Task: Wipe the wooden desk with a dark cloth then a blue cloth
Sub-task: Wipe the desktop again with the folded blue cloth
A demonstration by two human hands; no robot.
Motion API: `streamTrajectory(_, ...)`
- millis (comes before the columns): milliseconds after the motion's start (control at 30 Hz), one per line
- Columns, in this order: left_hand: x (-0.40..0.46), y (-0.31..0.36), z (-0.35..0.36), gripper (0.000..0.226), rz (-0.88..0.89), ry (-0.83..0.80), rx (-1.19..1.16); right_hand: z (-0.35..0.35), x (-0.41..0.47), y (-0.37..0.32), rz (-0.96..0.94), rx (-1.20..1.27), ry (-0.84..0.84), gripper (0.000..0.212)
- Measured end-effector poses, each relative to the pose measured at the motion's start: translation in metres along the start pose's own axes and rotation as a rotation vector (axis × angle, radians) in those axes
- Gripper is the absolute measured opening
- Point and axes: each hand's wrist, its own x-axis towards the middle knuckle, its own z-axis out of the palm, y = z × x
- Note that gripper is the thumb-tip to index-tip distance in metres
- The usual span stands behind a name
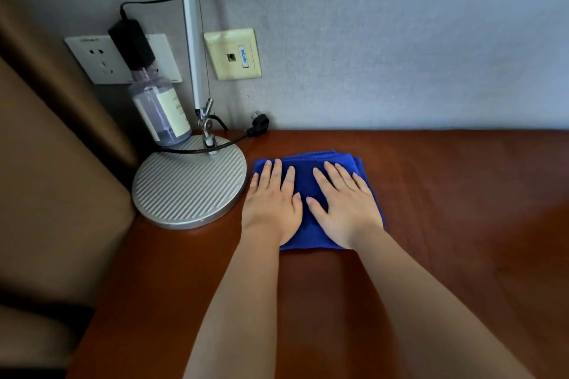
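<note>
Head view, left hand (pixel 271 206), right hand (pixel 345 206), flat on blue cloth (pixel 308 175)

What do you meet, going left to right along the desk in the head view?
Clear bottle of purple liquid → round ribbed silver lamp base → left hand → right hand, both flat on the folded blue cloth.

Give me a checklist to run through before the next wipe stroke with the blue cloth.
1. Both hands flat on the blue cloth: left hand, right hand: ok.
2. Cloth folded, flat on the wooden desk: ok.
3. Path to the right free: ok.
4. Path to the left: lamp base right beside the cloth: not ok.
5. Loose plug at the wall behind the cloth: not ok.
6. Dark cloth: not in view, cannot tell.
</note>
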Motion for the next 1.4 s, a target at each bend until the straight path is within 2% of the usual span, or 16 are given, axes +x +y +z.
streamTrajectory(333,0.091,-0.005,-0.008,0.057,0.058,0.002,0.020,-0.003,0.081,0.024,0.058,0.000,0.006,0.062)
streamTrajectory(567,0.114,-0.005,-0.011,0.057,0.071,-0.006,0.040,-0.005,0.099,0.031,0.073,0.006,0.014,0.062)
streamTrajectory(767,0.092,-0.001,-0.011,0.056,0.061,-0.014,0.029,-0.005,0.078,0.028,0.068,-0.001,0.012,0.062)
streamTrajectory(1167,-0.018,0.024,0.002,0.056,0.039,-0.007,-0.004,-0.004,-0.029,0.015,0.041,-0.008,-0.005,0.062)
streamTrajectory(1400,-0.017,0.023,0.005,0.057,0.062,0.012,-0.012,-0.002,-0.032,0.017,0.039,-0.007,0.007,0.062)
